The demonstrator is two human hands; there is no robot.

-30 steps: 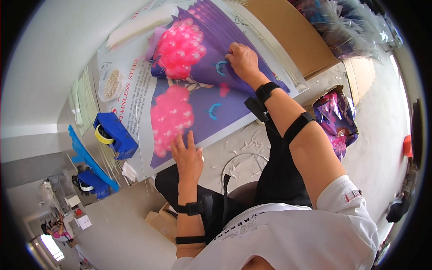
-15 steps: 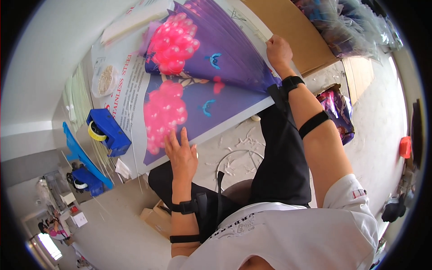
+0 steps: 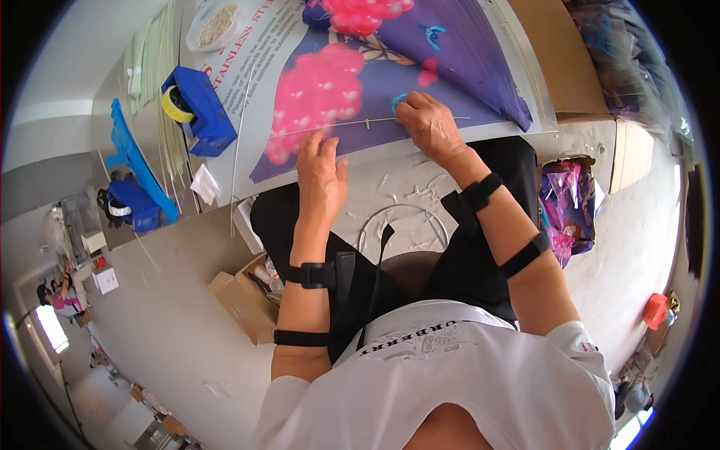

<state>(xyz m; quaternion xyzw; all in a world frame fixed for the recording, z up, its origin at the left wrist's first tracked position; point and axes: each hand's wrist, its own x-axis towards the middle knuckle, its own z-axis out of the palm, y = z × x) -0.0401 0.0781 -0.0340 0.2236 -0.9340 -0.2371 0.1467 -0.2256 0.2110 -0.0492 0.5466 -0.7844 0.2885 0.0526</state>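
A purple printed sheet [image 3: 382, 75] with pink balloon shapes lies on the table, partly beneath a stack of matching purple sheets [image 3: 487, 75] at its far right. Across its near part runs a thin white rod [image 3: 382, 120] with a small pale piece at its middle. My right hand [image 3: 433, 129] is closed on the rod right of that piece, fingers pinched over it. Near the sheet's front edge, my left hand [image 3: 321, 176] has its fingers stretched out and apart, fingertips at the rod; whether they press it is unclear.
A blue tape dispenser [image 3: 206, 120] with yellow tape stands left of the sheet, a second blue dispenser [image 3: 139, 206] beyond it. Pale strips [image 3: 171, 112] and a tub of small pieces [image 3: 219, 28] lie farther back. Cardboard boxes [image 3: 246, 300] stand below; bagged items [image 3: 637, 67] sit far right.
My right hand has come left from the stack's corner and now holds the thin rod over the sheet. My left hand has shifted slightly; the whole view has swung.
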